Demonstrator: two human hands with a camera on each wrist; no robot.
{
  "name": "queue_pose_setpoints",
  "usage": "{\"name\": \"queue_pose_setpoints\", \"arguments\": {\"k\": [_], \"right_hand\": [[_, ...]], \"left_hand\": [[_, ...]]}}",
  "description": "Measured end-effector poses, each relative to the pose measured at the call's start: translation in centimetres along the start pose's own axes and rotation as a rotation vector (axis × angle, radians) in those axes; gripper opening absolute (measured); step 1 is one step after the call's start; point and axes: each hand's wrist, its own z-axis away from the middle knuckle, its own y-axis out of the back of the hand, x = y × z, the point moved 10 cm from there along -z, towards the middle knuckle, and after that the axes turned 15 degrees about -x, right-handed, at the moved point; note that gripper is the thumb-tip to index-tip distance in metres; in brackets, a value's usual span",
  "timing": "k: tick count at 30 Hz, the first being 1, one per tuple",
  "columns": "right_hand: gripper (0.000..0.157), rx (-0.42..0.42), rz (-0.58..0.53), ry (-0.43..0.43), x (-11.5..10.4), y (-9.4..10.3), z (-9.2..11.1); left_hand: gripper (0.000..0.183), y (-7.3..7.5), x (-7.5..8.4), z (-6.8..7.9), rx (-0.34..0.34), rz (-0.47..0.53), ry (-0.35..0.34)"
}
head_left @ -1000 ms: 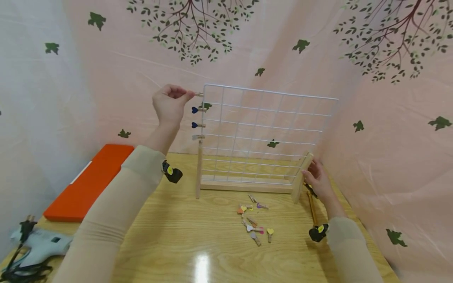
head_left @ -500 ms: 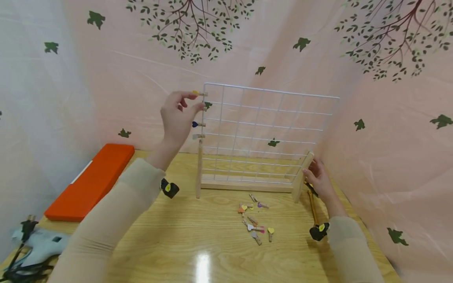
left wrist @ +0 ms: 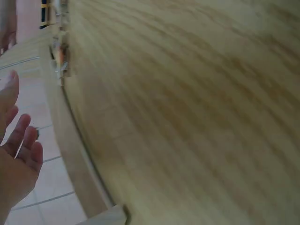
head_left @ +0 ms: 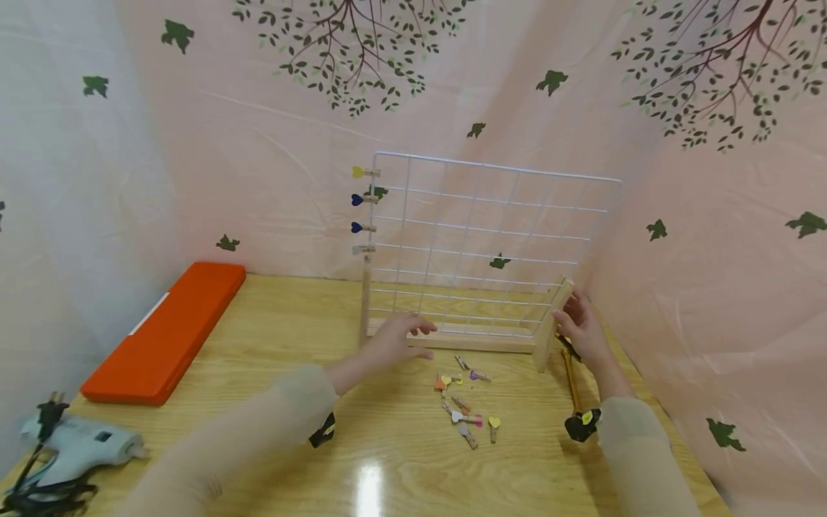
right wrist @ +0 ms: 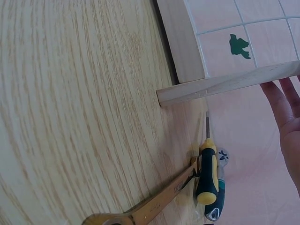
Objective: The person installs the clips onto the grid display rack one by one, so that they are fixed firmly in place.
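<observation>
A white wire grid (head_left: 478, 215) stands upright in a wooden stand (head_left: 452, 340). Clipped along its left edge are several small heart-topped clothespins: a yellow clothespin (head_left: 365, 172) at the top, two dark blue ones below, a pale one lowest. My left hand (head_left: 390, 343) is in front of the stand's base, fingers spread and holding nothing; the left wrist view shows its fingers (left wrist: 28, 140) loosely bent. A loose pile of clothespins (head_left: 460, 406) lies just right of it on the table. My right hand (head_left: 581, 330) grips the stand's right leg (head_left: 552, 324), its fingertips partly hidden behind the wood.
A flat orange-red case (head_left: 168, 330) lies at the left. A glue gun (head_left: 84, 445) with a coiled black cord is at the near left. By the right leg are a hammer (right wrist: 159, 197) and a yellow-and-black screwdriver (right wrist: 207, 178). A printed curtain (head_left: 271, 179) hangs behind.
My left hand has let go of the yellow clothespin at the grid's top left and dropped down and right toward the loose clothespins. The right hand stays at the stand's leg.
</observation>
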Motion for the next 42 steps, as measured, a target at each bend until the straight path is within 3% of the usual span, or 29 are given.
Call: {"name": "queue_pose_setpoints", "arguments": {"k": [5, 9, 16, 20, 24, 29, 35, 42], "right_hand": [[0.056, -0.005, 0.001, 0.018, 0.1, 0.0, -0.1], [0.056, -0.006, -0.009, 0.018, -0.3, -0.2, -0.2], [0.056, -0.011, 0.043, -0.020, -2.0, -0.9, -0.2], [0.056, -0.010, 0.021, -0.009, -1.2, -0.6, -0.3], [0.057, -0.011, -0.013, 0.010, -0.3, -0.3, -0.3], [0.057, -0.019, -0.030, 0.036, -0.1, -0.2, -0.2], [0.056, -0.010, 0.006, 0.014, -0.1, 0.0, 0.1], [0.057, -0.011, 0.025, -0.006, 0.0, 0.0, 0.0]], "left_hand": [[0.053, -4.8, -1.2, -1.0, -0.199, 0.008, 0.015], [0.055, -6.9, -1.5, -1.7, -0.260, -0.053, 0.009], [0.040, -7.5, -1.5, -2.0, -0.240, -0.080, -0.028], [0.036, -6.9, -1.8, -1.2, -0.251, 0.080, -0.014], [0.036, -5.7, -2.3, -0.2, -0.245, 0.230, 0.042], [0.038, -2.9, -1.5, 1.0, -0.179, 0.184, 0.027], [0.030, 1.6, -0.4, 1.8, -0.066, 0.181, 0.044], [0.013, 7.1, 1.0, 2.8, 0.034, 0.298, 0.068]]}}
